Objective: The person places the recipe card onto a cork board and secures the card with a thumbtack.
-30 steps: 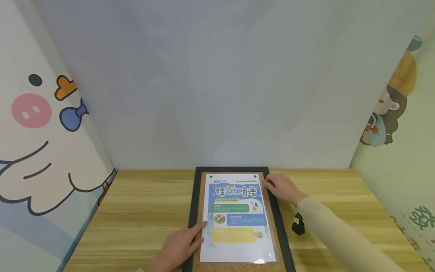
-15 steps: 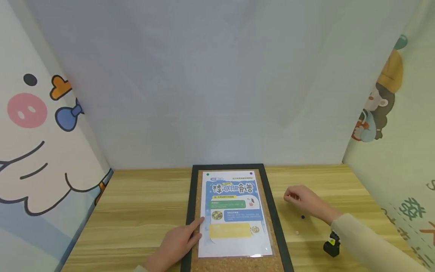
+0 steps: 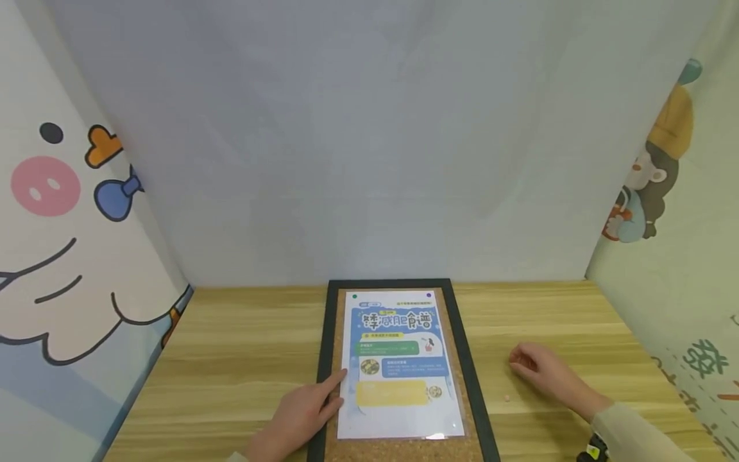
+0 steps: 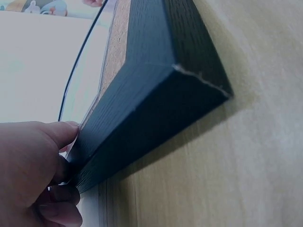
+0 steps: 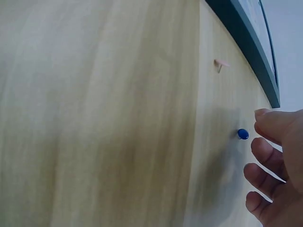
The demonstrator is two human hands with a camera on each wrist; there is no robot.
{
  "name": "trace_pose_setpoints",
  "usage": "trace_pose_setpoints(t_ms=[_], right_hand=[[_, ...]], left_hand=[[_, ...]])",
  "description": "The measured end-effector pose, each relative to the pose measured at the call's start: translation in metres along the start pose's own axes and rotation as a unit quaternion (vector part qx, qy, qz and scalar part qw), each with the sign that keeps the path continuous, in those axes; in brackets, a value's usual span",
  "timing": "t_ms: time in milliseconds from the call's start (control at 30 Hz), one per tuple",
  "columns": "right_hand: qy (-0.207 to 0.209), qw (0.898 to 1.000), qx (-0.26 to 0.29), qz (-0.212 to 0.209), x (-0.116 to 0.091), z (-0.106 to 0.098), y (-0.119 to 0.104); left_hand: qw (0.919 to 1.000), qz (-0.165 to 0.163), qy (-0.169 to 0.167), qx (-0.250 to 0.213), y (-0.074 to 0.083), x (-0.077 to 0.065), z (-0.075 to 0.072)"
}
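Observation:
A framed cork board point(image 3: 404, 447) lies on the wooden table, and a printed poster point(image 3: 404, 420) covers most of it. A green thumbtack point(image 3: 355, 296) and a purple thumbtack point(image 3: 429, 295) sit at the poster's top corners. My left hand point(image 3: 297, 417) holds the board's left side. Its index finger and thumb reach the poster's edge, while other fingers curl against the frame's point(image 4: 128, 113) outer side. Right of the board, my right hand point(image 3: 545, 372) hovers with thumb and fingers apart near a blue thumbtack point(image 5: 243, 134), which it hides in the head view. A pink thumbtack point(image 3: 507, 398) lies nearby.
A grey-white curtain point(image 3: 369, 141) hangs behind the table. Cartoon-printed panels point(image 3: 52, 256) stand at both sides. Beneath the right sleeve, a black device with a yellow mark point(image 3: 593, 449) shows on the wrist.
My right hand has left the board's right edge and moved right and nearer, over the blue thumbtack. My left hand stays at the board's left side. The head view has shifted slightly.

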State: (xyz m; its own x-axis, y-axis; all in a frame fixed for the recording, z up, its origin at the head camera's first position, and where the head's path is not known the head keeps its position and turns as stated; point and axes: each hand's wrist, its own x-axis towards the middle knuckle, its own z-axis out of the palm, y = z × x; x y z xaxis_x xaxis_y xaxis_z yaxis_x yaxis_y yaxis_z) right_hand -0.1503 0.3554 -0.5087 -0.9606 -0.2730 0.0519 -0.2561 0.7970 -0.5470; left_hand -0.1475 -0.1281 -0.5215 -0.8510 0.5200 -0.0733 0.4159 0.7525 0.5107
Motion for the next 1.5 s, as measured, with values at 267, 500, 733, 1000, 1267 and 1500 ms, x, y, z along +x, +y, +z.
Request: trace_pose_setpoints(t_ms=[267,500,733,1000,1267,1500], right_hand=[[0.001,1.0,0.02,0.015,-0.01,0.005,0.006],[-0.003,0.999,0.028,0.023,-0.011,0.006,0.008],[-0.009,0.999,0.033,0.041,-0.01,0.003,0.008],[-0.01,0.998,0.042,0.053,-0.009,0.002,0.01],[-0.004,0.995,0.045,0.087,-0.009,-0.003,0.009],[-0.015,0.997,0.053,0.062,-0.009,-0.007,0.019]], left_hand=[[1.0,-0.002,0.006,0.002,0.0,0.001,0.001],[1.0,-0.008,0.003,-0.004,-0.001,0.0,0.001],[1.0,-0.005,0.007,0.001,0.0,0.0,0.0],[0.9999,0.001,0.012,-0.005,0.0,-0.001,0.0],[0.9999,0.002,0.011,-0.006,0.0,-0.002,-0.001],[0.9999,0.001,0.009,-0.009,0.0,-0.002,-0.001]])
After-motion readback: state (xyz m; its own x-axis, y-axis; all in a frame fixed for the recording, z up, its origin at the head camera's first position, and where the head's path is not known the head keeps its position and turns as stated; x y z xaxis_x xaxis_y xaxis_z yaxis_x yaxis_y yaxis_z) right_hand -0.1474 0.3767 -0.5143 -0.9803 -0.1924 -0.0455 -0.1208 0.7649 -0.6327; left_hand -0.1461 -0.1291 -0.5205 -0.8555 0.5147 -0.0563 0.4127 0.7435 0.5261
